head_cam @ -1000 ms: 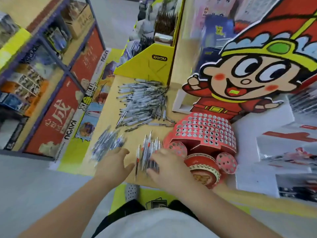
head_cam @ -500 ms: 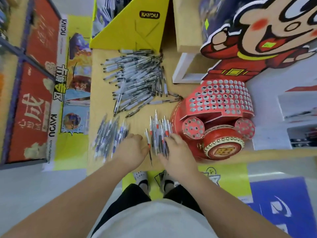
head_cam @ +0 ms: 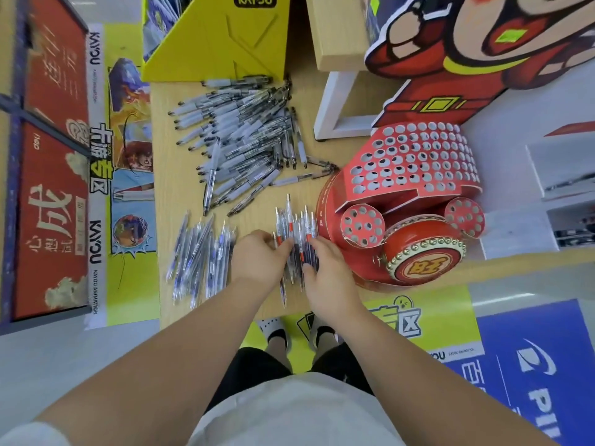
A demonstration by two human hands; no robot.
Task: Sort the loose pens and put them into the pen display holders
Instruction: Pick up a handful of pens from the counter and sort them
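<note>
On the wooden table (head_cam: 167, 194) lie three groups of pens. A big heap of black pens (head_cam: 244, 136) is at the back, a row of blue pens (head_cam: 199, 255) at the front left, and a bunch of red pens (head_cam: 297, 226) in front of me. My left hand (head_cam: 257, 259) and my right hand (head_cam: 325, 268) close in on the red bunch from either side, fingers curled against the pens. The red drum-shaped pen display holder (head_cam: 409, 175), full of empty holes, stands just right of my right hand.
A yellow cardboard display box (head_cam: 219, 40) stands at the table's back edge. A red cartoon figure cutout (head_cam: 483, 53) and a white frame (head_cam: 331, 104) rise behind the holder. Store shelving (head_cam: 45, 156) is on the left; my feet show below the table edge.
The camera has tilted down over the table. Both hands have drawn closer together around the red pens, squeezing the bunch tighter.
</note>
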